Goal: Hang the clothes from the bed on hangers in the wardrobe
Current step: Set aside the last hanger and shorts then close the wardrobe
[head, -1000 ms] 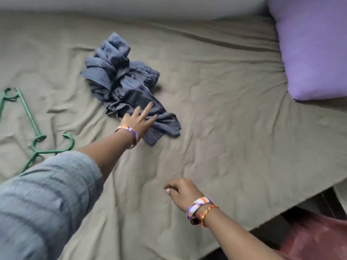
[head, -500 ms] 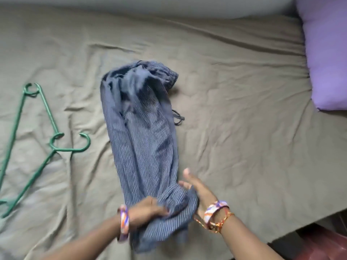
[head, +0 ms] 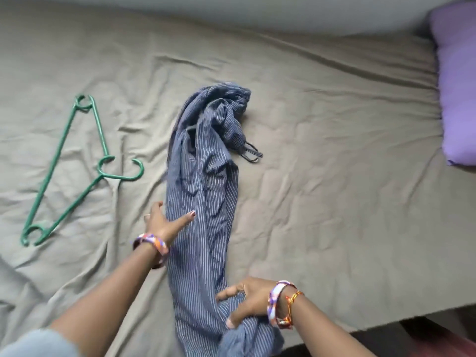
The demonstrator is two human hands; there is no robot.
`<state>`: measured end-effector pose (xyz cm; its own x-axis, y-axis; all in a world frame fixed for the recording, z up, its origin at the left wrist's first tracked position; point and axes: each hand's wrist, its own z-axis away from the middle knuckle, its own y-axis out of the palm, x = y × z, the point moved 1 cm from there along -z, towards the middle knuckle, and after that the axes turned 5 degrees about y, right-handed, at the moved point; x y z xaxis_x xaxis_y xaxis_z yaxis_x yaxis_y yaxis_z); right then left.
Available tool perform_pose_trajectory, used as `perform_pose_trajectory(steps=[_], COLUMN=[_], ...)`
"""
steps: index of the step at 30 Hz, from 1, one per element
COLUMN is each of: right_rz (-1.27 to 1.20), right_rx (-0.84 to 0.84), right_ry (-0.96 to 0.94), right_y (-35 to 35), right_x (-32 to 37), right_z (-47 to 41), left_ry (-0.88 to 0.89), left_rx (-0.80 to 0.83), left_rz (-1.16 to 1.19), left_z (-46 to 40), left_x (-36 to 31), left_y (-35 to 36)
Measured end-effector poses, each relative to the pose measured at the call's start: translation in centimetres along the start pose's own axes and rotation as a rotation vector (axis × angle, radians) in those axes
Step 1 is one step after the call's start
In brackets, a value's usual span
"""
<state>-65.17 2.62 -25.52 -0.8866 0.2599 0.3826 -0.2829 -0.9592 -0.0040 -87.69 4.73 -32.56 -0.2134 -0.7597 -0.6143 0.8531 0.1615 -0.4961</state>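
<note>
Bed (head: 334, 176): wrinkled grey-brown sheet. Purple pillow (head: 456, 86) at right end. Pale wall (head: 231, 11) behind. Soft, even light.

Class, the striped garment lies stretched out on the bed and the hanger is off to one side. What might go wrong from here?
1. The striped garment is bunched and twisted at its far end, so it may go onto the green hanger crooked.
2. Its thin straps lie loose and might snag.
3. The right hand grips the near end at the bed's edge; fabric may slide off.

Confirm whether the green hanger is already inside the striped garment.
No: the green hanger lies bare on the bed sheet, apart from the striped garment and to its left.
</note>
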Motion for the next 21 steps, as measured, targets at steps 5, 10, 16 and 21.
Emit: perform_pose_trajectory(steps=[5,10,16,21], right_rz=[-0.217,-0.375,-0.621,-0.234], right_rx=[-0.03,-0.129,-0.12,-0.48], right_ry=[0.019,-0.015,-0.049,0.127], right_y=[0.0,-0.9,0.4,1.4], right_x=[-4.7,-10.3,-14.4,-14.7], right_z=[3.6,6.5,8.5,5.1], left_ry=[-0.295,-0.27,-0.092,-0.402], left_rx=[0.048,0.341,0.465,0.221], left_rz=[0.362,0.853,1.384,1.25], left_z=[-0.9,5.5,11.2,12.4], left_x=[0.4,-3.1,0.8,5.4], left_y=[4.3,4.3,1.9,5.0])
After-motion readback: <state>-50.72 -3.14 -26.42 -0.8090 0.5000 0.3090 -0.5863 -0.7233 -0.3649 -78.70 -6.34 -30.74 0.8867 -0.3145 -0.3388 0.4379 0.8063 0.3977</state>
